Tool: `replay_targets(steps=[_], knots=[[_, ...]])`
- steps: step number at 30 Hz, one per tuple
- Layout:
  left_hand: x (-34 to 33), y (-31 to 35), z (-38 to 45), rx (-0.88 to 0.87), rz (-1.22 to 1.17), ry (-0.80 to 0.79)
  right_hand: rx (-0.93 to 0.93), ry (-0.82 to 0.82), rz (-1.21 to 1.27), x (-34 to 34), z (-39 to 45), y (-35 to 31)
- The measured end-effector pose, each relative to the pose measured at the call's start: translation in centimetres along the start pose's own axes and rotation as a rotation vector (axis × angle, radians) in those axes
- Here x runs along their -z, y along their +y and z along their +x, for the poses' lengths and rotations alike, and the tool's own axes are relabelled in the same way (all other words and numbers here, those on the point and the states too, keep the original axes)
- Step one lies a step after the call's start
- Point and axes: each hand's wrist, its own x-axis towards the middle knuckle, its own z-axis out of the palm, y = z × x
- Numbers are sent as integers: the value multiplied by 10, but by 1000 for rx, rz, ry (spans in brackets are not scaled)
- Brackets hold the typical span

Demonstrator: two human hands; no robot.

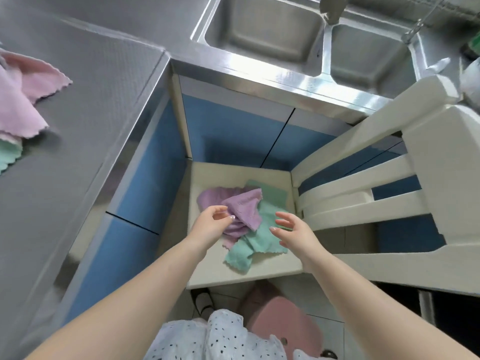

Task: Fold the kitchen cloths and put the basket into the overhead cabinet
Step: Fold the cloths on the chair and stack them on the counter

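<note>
A crumpled purple cloth (242, 210) lies on top of a mint green cloth (253, 246) on the seat of a white chair (275, 271). A second green cloth (270, 190) lies flat behind them. My left hand (211, 224) reaches in from the left, its curled fingertips pinching the purple cloth's near edge. Over the green cloth hovers my right hand (293, 233), fingers spread and holding nothing. A pink cloth (23, 97) and another green one (7, 154) lie on the steel counter at the far left. No basket is in view.
The steel counter (85, 126) runs down the left. A double sink (311, 42) is at the top. The chair's slatted back (368, 196) stands to the right of the seat. A pink stool (283, 320) is on the floor near my feet.
</note>
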Motion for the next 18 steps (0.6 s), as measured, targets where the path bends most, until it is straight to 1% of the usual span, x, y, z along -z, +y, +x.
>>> replay_targets(steps=[3, 7, 11, 13, 18], knots=[[-11, -21, 17, 17, -9, 7, 5, -16, -73, 0, 28, 19], [-37, -53, 43, -3, -12, 46, 44, -36, -154, 1, 71, 51], [-79, -106, 69, -41, 13, 140, 158, -106, -328, -1, 117, 108], [-100, -136, 77, -69, 101, 172, 230, -146, -454, -3, 133, 140], [-136, -195, 94, -182, 515, 216, 512, -242, -802, -12, 168, 212]])
